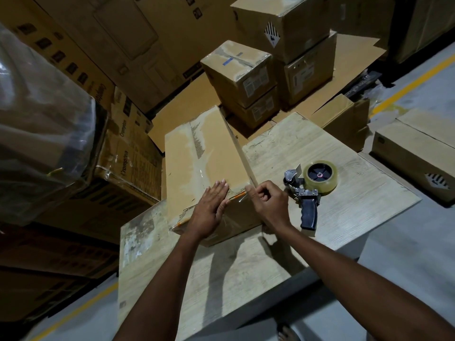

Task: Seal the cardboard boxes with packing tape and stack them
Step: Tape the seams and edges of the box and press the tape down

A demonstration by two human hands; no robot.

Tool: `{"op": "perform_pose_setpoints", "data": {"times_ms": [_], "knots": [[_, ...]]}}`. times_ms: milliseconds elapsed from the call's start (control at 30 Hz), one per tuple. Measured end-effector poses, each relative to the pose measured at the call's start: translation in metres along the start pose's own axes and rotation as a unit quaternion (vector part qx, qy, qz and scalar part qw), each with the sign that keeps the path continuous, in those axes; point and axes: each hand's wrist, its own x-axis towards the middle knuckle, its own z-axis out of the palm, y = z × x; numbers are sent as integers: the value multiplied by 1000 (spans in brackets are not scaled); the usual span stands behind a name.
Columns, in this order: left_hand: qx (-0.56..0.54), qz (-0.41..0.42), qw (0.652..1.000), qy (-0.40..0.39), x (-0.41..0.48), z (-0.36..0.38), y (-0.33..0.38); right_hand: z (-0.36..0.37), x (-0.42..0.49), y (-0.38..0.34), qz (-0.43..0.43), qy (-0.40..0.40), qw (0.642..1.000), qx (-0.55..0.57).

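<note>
Palm flat, your left grip (211, 205) presses the brown cardboard box (197, 153); your right grip (270, 205) pinches clear tape (242, 196) at its corner.

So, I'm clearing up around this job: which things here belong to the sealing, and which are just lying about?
In use: box on the table, left hand pressing its top, right hand pinching at its near corner; tape dispenser beside it.
Lying about: stacked boxes behind, open box, plastic-wrapped cartons at left.
</note>
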Motion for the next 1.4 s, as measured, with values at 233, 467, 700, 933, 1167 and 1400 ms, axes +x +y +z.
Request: {"op": "perform_pose_setpoints", "data": {"times_ms": [233, 467, 700, 933, 1167, 1400], "knots": [[3, -4, 1000, 2, 1, 2, -1, 4, -9, -4, 46, -2, 999, 15], [0, -10, 1000, -3, 1, 2, -1, 7, -16, -5, 72, 25, 997, 19], [-1, -14, 1000, -2, 0, 1, 0, -1, -14, -3, 87, -9, 995, 40], [7, -19, 1000, -12, 1, 0, 2, -15, 8, 14, 116, -80, 988, 69], [34, -10, 999, -33, 0, -1, 4, -24, 28, 21, 24, -152, 987, 34], [74, -6, 997, -32, -2, 1, 6, -33, 27, 31, -32, -188, 982, 10]]}}
